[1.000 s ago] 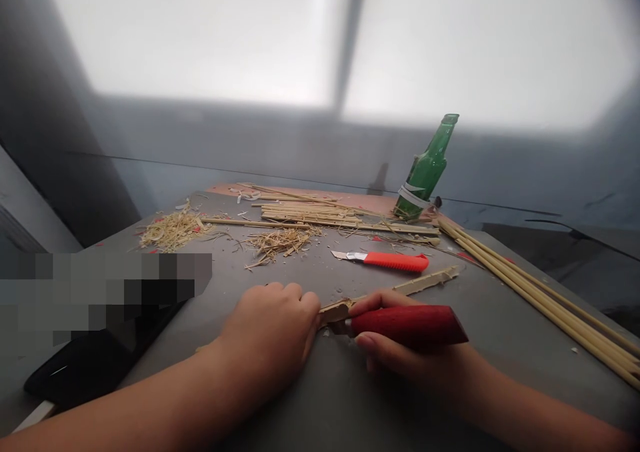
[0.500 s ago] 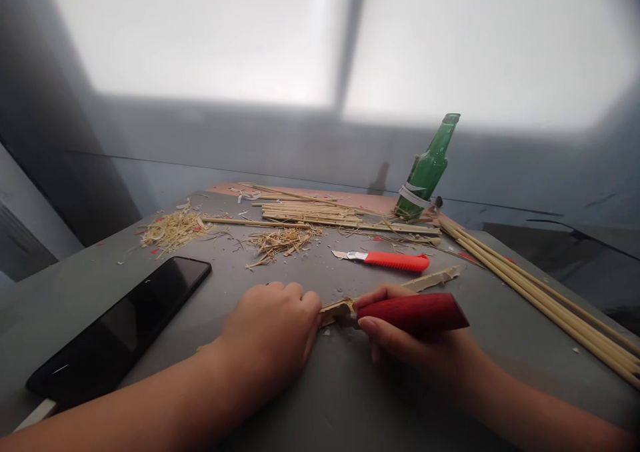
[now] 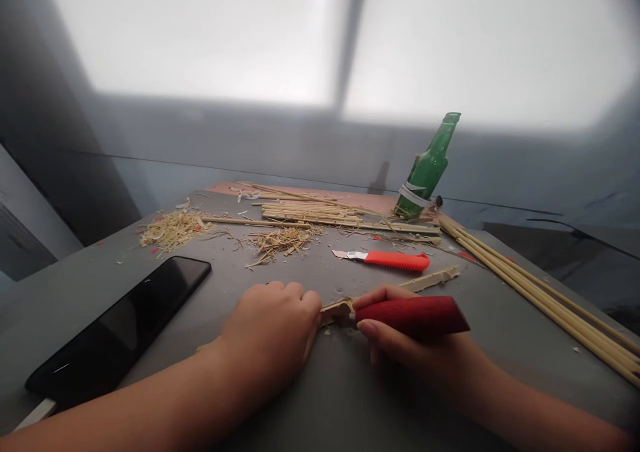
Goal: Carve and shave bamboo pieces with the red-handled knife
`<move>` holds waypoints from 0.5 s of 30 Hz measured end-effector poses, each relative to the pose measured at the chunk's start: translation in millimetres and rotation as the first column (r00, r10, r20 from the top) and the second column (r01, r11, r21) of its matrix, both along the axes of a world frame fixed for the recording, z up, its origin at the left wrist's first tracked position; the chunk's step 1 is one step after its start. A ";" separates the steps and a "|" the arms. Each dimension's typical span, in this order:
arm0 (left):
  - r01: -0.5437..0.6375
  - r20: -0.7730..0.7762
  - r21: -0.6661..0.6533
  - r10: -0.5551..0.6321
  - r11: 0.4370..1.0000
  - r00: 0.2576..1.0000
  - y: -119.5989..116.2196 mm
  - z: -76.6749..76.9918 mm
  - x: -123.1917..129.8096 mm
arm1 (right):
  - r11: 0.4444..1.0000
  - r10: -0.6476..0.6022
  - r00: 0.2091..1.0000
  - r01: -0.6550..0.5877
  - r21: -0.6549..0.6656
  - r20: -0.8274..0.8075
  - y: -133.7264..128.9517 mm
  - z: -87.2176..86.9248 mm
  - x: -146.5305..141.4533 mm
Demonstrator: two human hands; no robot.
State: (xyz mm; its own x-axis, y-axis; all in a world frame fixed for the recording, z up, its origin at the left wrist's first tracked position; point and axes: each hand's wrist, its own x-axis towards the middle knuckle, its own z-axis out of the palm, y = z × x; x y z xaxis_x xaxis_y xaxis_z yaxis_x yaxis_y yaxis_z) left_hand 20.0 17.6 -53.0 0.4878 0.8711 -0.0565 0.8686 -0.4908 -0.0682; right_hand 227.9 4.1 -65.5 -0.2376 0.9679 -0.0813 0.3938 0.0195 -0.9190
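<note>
My left hand [image 3: 275, 329] is closed in a fist over the near end of a pale bamboo strip [image 3: 433, 279], pressing it to the grey table. The strip slants away to the right, past my other hand. My right hand [image 3: 425, 349] is wrapped round a knife with a dark red wooden handle [image 3: 413, 315]. Its short metal blade [image 3: 343, 315] points left and touches or lies close against the strip, near my left knuckles. The exact contact is partly hidden by my fingers.
Beyond my hands lies an orange utility knife [image 3: 395, 260], blade out. Shavings [image 3: 173, 229] and thin sticks [image 3: 310, 212] cover the back. A green bottle [image 3: 430, 165] leans at back right, long rods [image 3: 540, 299] line the right, and a black phone [image 3: 120, 325] lies left.
The knife and the bamboo strip have shifted very slightly to the left. My left hand stays in place.
</note>
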 end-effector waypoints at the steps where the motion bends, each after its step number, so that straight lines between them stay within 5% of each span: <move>1: -0.003 0.000 -0.008 0.003 1.000 1.000 0.3 0.1 0.3 | 1.000 -0.001 1.000 0.001 0.000 0.003 -0.1 -0.1 0.0; 15: 0.020 0.010 0.021 -0.020 1.000 1.000 0.4 0.6 -0.1 | 0.996 0.066 0.998 -0.066 -0.054 -0.011 -1.4 1.8 -1.6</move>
State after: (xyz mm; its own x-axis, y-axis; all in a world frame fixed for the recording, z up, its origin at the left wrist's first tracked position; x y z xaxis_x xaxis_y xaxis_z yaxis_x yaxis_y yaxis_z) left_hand 19.9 18.0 -52.4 0.5053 0.8623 -0.0331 0.8595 -0.5064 -0.0696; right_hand 226.3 2.7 -63.7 -0.3020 0.9442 -0.1312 0.3847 -0.0052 -0.9230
